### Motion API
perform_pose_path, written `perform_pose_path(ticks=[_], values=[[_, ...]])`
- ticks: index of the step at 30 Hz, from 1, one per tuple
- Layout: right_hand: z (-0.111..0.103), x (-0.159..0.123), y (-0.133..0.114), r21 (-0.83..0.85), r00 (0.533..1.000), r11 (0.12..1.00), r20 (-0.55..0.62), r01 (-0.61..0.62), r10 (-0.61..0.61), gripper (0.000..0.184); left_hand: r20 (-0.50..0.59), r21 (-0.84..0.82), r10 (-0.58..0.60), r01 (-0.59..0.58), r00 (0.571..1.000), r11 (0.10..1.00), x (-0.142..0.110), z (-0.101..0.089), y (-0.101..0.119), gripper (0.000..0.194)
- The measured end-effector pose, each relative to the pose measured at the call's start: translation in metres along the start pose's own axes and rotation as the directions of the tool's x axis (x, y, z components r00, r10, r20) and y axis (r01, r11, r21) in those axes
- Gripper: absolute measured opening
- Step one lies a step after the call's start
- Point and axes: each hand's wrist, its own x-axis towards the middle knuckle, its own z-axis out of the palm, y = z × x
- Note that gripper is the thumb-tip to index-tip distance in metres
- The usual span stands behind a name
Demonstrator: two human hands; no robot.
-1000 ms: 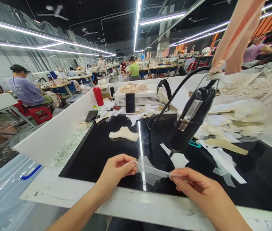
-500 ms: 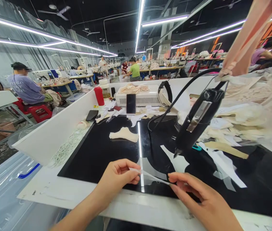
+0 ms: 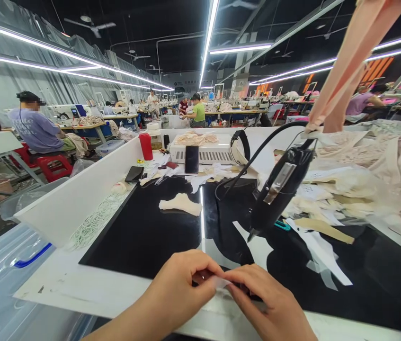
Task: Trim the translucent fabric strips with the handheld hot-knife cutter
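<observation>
My left hand (image 3: 189,284) and my right hand (image 3: 260,296) meet near the front edge of the black work surface (image 3: 143,237). Between their fingertips they pinch a small translucent white piece (image 3: 221,282), mostly hidden by the fingers. Just beyond the hands lies a translucent curved sheet (image 3: 216,253), partly covered by them. A white cut pattern piece (image 3: 257,245) rests to its right. Above that piece hangs a black handheld tool (image 3: 274,189) with a pointed tip and a cable. A cream padded piece (image 3: 181,204) lies farther back on the left.
White strips (image 3: 323,251) and teal-handled scissors (image 3: 282,225) lie to the right, before heaped pale fabric (image 3: 345,189). Pale green cord (image 3: 95,222) runs along the left wall. A phone (image 3: 191,159) leans on a white box (image 3: 218,151). Co-workers sit at machines beyond.
My hands have come together, the right moving left toward the left one. The thin piece stretched between them is now bunched at the fingertips. The camera view has shifted slightly.
</observation>
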Motion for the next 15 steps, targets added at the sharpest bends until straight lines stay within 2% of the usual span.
perform_pose_path(ticks=[2,4,7,9,11,13,15], values=[[0.001,0.001,-0.002,0.057,0.991,0.989,0.026,-0.134,0.133,0.022,-0.004,-0.004,0.004,-0.004,1.0,1.0,0.002,0.0,0.002,0.014],[0.001,0.003,-0.004,0.143,0.954,0.943,0.059,-0.3,0.294,0.026,-0.018,-0.065,-0.002,0.0,1.0,0.998,0.004,0.001,0.002,0.013],[-0.002,0.01,-0.011,0.336,0.861,0.796,0.13,-0.504,0.491,0.038,0.008,-0.25,-0.034,0.035,0.999,0.968,0.006,0.005,-0.001,0.036],[-0.004,0.014,-0.016,0.478,0.815,0.676,0.17,-0.56,0.555,0.043,0.088,-0.4,-0.069,0.098,0.994,0.911,0.008,0.008,-0.004,0.039],[-0.004,0.016,-0.021,0.587,0.789,0.577,0.187,-0.568,0.586,0.043,0.147,-0.506,-0.086,0.149,0.985,0.849,0.008,0.009,-0.007,0.03],[-0.001,0.016,-0.024,0.642,0.77,0.515,0.194,-0.569,0.608,0.041,0.155,-0.558,-0.094,0.165,0.984,0.813,0.008,0.009,-0.008,0.027],[0.002,0.013,-0.022,0.655,0.761,0.498,0.189,-0.569,0.62,0.042,0.141,-0.587,-0.12,0.18,0.983,0.789,0.007,0.006,-0.007,0.031]])
